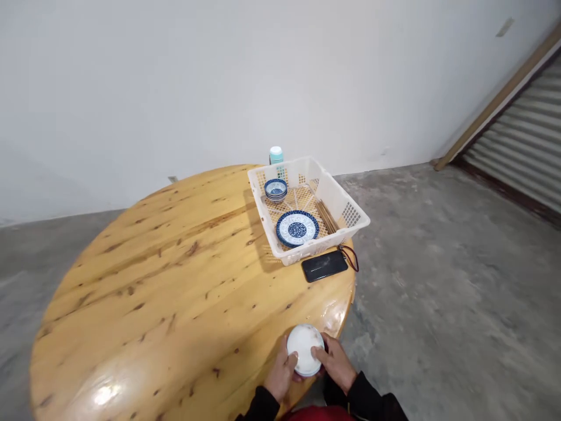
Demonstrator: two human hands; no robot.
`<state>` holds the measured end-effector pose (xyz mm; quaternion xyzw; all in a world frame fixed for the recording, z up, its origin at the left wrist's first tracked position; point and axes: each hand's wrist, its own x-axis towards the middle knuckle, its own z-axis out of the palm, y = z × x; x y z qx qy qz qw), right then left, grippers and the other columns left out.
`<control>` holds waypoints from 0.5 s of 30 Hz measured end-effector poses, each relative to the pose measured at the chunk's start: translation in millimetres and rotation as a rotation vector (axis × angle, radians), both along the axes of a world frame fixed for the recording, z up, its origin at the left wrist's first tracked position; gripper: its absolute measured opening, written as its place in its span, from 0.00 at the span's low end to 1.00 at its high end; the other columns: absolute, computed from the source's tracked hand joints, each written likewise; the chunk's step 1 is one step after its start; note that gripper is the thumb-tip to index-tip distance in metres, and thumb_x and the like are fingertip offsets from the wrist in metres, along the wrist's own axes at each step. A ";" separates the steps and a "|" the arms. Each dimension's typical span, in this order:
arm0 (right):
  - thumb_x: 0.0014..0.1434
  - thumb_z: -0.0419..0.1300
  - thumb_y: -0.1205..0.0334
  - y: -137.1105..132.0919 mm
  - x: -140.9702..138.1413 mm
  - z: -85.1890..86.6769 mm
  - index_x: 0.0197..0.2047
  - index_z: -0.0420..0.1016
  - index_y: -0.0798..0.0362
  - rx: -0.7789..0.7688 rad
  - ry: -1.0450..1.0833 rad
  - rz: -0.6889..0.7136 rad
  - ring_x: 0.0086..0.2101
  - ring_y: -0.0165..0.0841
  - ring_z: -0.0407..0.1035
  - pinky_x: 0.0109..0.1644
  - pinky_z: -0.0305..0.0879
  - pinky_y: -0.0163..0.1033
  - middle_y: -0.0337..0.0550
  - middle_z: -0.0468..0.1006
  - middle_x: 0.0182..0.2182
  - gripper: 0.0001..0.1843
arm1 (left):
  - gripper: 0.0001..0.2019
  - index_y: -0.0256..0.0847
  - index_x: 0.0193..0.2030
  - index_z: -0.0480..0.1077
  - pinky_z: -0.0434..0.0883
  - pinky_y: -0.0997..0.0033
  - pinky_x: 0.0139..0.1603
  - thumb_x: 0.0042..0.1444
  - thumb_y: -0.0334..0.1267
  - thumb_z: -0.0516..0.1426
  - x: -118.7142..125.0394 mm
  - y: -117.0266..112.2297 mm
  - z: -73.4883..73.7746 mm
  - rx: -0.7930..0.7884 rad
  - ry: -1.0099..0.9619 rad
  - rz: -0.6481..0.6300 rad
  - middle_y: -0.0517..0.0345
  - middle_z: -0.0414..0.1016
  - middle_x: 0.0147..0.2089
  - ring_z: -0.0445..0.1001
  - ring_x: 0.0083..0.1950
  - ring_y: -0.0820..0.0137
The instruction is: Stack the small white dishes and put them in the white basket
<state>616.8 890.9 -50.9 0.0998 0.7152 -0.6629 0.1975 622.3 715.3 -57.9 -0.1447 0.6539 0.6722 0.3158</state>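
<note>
At the table's near edge, both my hands grip a round white object with a pale bluish rim; its kind is unclear from above. My left hand holds its left side, with the thumb over the top. On the opposite side my right hand has its thumb on the top too, fingers curled round the rim. The fingers underneath are mostly hidden.
Beyond my hands, a white plastic basket stands on the round wooden table. Inside are stacked blue-and-white bowls, plates and chopsticks. A black phone with a dark red strap lies before it; a turquoise bottle stands behind.
</note>
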 end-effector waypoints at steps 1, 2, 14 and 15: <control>0.53 0.59 0.40 11.5 -0.2 5.1 0.42 0.72 0.57 -0.054 -0.035 0.027 0.26 0.33 0.70 0.22 0.64 0.34 0.44 0.76 0.30 0.27 | 0.46 0.37 0.71 0.45 0.73 0.67 0.30 0.52 0.61 0.55 4.8 13.1 5.4 -0.022 0.023 0.038 0.37 0.69 0.59 0.77 0.39 0.61; 0.53 0.60 0.39 22.5 -1.2 11.5 0.44 0.72 0.57 -0.106 -0.062 0.049 0.26 0.33 0.70 0.21 0.64 0.33 0.44 0.76 0.30 0.29 | 0.46 0.37 0.71 0.46 0.73 0.66 0.31 0.52 0.62 0.55 8.4 25.9 11.5 -0.046 0.045 0.072 0.37 0.69 0.59 0.77 0.40 0.61; 0.45 0.68 0.38 61.0 -55.4 98.0 0.51 0.69 0.57 -0.357 -0.115 0.168 0.25 0.32 0.72 0.19 0.66 0.31 0.44 0.77 0.33 0.38 | 0.36 0.34 0.67 0.53 0.77 0.62 0.42 0.59 0.57 0.49 -17.1 74.2 110.4 -0.305 0.353 0.133 0.37 0.66 0.62 0.72 0.53 0.56; 0.45 0.69 0.39 59.5 -60.9 104.6 0.51 0.69 0.56 -0.358 -0.102 0.164 0.25 0.32 0.72 0.19 0.66 0.31 0.44 0.77 0.33 0.38 | 0.35 0.33 0.67 0.53 0.77 0.62 0.41 0.61 0.57 0.48 -24.1 72.2 119.4 -0.302 0.362 0.117 0.37 0.68 0.60 0.73 0.52 0.57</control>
